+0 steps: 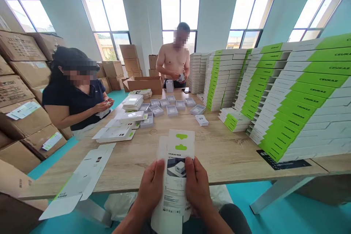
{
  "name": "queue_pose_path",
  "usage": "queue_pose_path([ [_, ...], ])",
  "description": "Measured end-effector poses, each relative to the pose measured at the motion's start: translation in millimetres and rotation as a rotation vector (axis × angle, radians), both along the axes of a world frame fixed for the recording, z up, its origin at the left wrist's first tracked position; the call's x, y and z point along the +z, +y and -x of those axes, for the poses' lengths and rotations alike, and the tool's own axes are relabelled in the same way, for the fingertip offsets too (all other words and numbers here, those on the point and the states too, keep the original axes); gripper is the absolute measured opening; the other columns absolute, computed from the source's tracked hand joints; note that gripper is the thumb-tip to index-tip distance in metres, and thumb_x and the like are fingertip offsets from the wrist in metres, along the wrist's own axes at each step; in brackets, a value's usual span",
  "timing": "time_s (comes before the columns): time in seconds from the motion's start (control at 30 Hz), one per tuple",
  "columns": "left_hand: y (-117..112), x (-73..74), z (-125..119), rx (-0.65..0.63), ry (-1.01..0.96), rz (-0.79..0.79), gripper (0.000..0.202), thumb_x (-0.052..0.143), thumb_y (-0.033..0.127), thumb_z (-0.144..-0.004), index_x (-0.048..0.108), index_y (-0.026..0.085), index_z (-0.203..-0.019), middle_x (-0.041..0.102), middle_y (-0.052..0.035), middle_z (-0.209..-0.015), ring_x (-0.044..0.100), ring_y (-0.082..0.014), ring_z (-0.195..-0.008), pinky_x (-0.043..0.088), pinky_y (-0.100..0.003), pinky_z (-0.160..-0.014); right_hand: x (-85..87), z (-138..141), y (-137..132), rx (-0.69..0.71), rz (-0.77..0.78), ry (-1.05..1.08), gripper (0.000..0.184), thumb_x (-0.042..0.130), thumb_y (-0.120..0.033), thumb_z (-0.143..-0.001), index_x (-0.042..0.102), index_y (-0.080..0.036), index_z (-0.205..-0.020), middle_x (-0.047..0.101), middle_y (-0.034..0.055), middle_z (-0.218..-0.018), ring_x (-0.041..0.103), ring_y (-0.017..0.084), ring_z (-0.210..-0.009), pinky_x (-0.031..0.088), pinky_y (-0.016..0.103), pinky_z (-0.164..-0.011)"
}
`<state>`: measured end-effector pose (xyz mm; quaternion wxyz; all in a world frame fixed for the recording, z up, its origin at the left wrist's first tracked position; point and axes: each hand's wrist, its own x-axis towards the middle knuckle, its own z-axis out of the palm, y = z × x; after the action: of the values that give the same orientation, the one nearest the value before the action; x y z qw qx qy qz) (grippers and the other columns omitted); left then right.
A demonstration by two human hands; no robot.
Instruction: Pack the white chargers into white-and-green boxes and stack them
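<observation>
Because the flat carton (174,197) looks floppy, my left hand (150,184) and right hand (196,186) pinch it from both sides, holding it upright.

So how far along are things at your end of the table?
Done-looking: tall stacks of green-and-white CEUKAZ boxes on the table. In hand: a printed carton blank, gripped by the left hand and right hand. Left: another flat blank and open white trays in rows.
</observation>
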<state>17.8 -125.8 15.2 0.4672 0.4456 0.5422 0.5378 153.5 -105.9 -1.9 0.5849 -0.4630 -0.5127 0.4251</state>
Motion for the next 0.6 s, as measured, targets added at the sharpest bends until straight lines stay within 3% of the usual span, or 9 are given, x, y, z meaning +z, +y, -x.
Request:
queue_pose_path([
  [0.13, 3, -8.6, -19, -0.063, -0.440, 0.214, 0.068, 0.064, 0.072, -0.082, 0.074, 0.011, -0.110, 0.080, -0.0148, -0.089, 0.076, -0.0293, -0.075, 0.062, -0.040, -0.070, 4.0, -2, 8, 0.200, 0.184, 0.318, 0.048, 0.056, -0.068, -0.090, 0.058, -0.021, -0.080, 0.063, 0.0010, -0.069, 0.056, 0.017, -0.063, 0.044, 0.027, -0.056],
  [0.2, 6, -6.4, -20, -0.007, -0.461, 0.163, 0.068, 0.067, 0.070, -0.081, 0.073, 0.009, -0.111, 0.080, -0.0146, -0.089, 0.077, -0.0303, -0.079, 0.062, -0.040, -0.072, 2.9, -7, 9, 0.234, 0.235, 0.357, 0.048, 0.061, -0.068, -0.087, 0.059, -0.021, -0.083, 0.063, 0.0001, -0.068, 0.055, 0.017, -0.061, 0.043, 0.026, -0.054],
  [0.3, 13, 7.6, -10, 0.020, -0.462, 0.092, 0.062, 0.070, 0.064, -0.082, 0.072, 0.010, -0.113, 0.080, -0.0144, -0.092, 0.077, -0.0325, -0.088, 0.062, -0.041, -0.077, -4.3, -20, 8, 0.270, 0.195, 0.253, 0.047, 0.063, -0.066, -0.086, 0.058, -0.020, -0.080, 0.059, -0.0016, -0.067, 0.050, 0.014, -0.060, 0.039, 0.024, -0.053],
  [0.33, 17, 14.4, -4, -0.052, -0.493, 0.095, 0.060, 0.070, 0.061, -0.083, 0.071, 0.010, -0.115, 0.080, -0.0149, -0.096, 0.076, -0.0336, -0.092, 0.061, -0.043, -0.080, -7.7, -25, 8, 0.261, 0.166, 0.210, 0.047, 0.062, -0.066, -0.087, 0.056, -0.020, -0.078, 0.057, -0.0024, -0.066, 0.048, 0.013, -0.059, 0.038, 0.023, -0.053],
  [0.4, 23, 28.3, 6, -0.328, -0.544, 0.087, 0.063, 0.075, 0.057, -0.078, 0.068, 0.010, -0.120, 0.078, -0.0174, -0.105, 0.074, -0.0368, -0.101, 0.058, -0.046, -0.088, -13.7, -31, 10, 0.229, 0.119, 0.145, 0.050, 0.059, -0.068, -0.088, 0.055, -0.020, -0.075, 0.054, -0.0031, -0.065, 0.044, 0.012, -0.059, 0.036, 0.023, -0.053],
  [0.47, 30, 39.6, 14, -0.606, -0.485, 0.029, 0.074, 0.080, 0.056, -0.070, 0.063, 0.010, -0.126, 0.075, -0.0200, -0.113, 0.071, -0.0394, -0.108, 0.055, -0.048, -0.094, -15.3, -34, 15, 0.242, 0.093, 0.094, 0.052, 0.056, -0.069, -0.090, 0.056, -0.020, -0.074, 0.054, -0.0023, -0.065, 0.045, 0.013, -0.061, 0.038, 0.024, -0.055],
  [0.5, 33, 43.7, 16, -0.684, -0.412, -0.015, 0.081, 0.081, 0.057, -0.069, 0.057, 0.012, -0.131, 0.072, -0.0206, -0.119, 0.069, -0.0398, -0.111, 0.054, -0.050, -0.095, -13.3, -35, 18, 0.266, 0.076, 0.059, 0.052, 0.057, -0.068, -0.089, 0.059, -0.019, -0.074, 0.057, -0.0012, -0.066, 0.047, 0.014, -0.062, 0.040, 0.025, -0.057],
  [0.6, 37, 50.9, 19, -0.650, -0.033, -0.191, 0.098, 0.081, 0.050, -0.072, 0.029, 0.024, -0.151, 0.060, -0.0196, -0.138, 0.061, -0.0371, -0.124, 0.049, -0.055, -0.102, 4.5, -42, 24, 0.306, 0.039, 0.021, 0.050, 0.063, -0.066, -0.087, 0.069, -0.017, -0.088, 0.068, 0.0048, -0.081, 0.058, 0.017, -0.074, 0.048, 0.028, -0.069],
])
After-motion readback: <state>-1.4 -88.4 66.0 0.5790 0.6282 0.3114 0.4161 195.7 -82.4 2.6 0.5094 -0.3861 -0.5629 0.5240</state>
